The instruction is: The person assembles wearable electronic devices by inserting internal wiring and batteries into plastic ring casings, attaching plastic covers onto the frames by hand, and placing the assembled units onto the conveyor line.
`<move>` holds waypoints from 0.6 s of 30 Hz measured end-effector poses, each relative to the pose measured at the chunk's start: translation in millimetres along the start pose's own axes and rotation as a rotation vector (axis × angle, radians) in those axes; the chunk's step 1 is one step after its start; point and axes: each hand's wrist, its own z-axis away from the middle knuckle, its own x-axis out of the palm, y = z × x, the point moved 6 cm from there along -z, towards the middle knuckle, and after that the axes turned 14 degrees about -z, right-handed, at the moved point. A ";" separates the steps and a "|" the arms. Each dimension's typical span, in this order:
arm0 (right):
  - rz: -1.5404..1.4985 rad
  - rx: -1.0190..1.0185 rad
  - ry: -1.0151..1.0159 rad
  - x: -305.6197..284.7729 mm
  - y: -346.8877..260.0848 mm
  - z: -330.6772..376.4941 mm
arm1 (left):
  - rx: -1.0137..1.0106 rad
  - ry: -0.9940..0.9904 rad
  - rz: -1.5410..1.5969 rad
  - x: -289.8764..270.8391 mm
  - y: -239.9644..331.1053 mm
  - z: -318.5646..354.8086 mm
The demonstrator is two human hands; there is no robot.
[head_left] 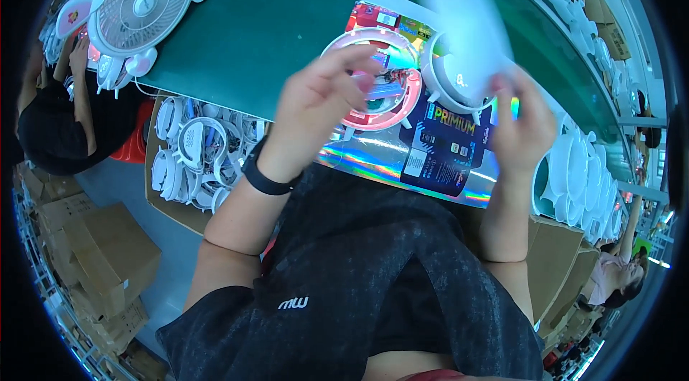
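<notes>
My right hand (522, 122) is raised over the bench and grips the lower edge of a blurred white sheet-like piece (468, 22). My left hand (323, 94), with a black wristband, hovers with curled fingers and nothing in it above a pink ring-shaped fan frame (399, 112). A white ring-shaped fan frame (445, 90) lies beside the pink one. Both rest on a flattened shiny printed carton (438, 158) at the near edge of the green belt (244, 43).
A white desk fan with pink ears (140, 4) stands at the belt's left end. A cardboard box of white fan parts (197, 151) sits at my left; stacked white parts (585, 173) at my right. Cardboard boxes (108, 252) are on the floor. Other people work at both sides.
</notes>
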 end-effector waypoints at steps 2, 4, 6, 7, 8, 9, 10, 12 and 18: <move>-0.193 -0.125 -0.236 32.3 -48.6 -4.6 | -0.103 -0.022 0.091 20.1 19.0 4.7; -0.325 -0.100 -0.321 46.1 -59.4 -7.4 | -0.202 -0.040 0.181 20.5 19.3 7.0; -0.549 -0.042 -0.403 55.1 -61.6 -14.8 | -0.268 -0.079 0.386 7.4 10.7 1.5; -0.596 -0.049 -0.437 56.8 -59.0 -15.8 | -0.289 -0.056 0.420 3.0 8.7 -2.2; -0.604 -0.061 -0.449 57.8 -55.6 -14.6 | -0.281 -0.039 0.421 -1.4 8.3 -3.8; -0.605 -0.058 -0.449 58.7 -50.9 -11.7 | -0.338 -0.036 0.523 -3.1 4.1 -3.3; -0.607 -0.054 -0.450 61.4 -49.2 -9.2 | -0.394 -0.033 0.626 -5.4 0.7 -2.1; -0.591 0.040 -0.410 62.4 -40.0 -7.2 | -0.416 -0.038 0.722 -11.8 -0.3 -1.1; -0.432 -0.090 -0.315 51.2 -33.9 -10.1 | -0.108 -0.247 0.174 -40.7 -1.4 -5.3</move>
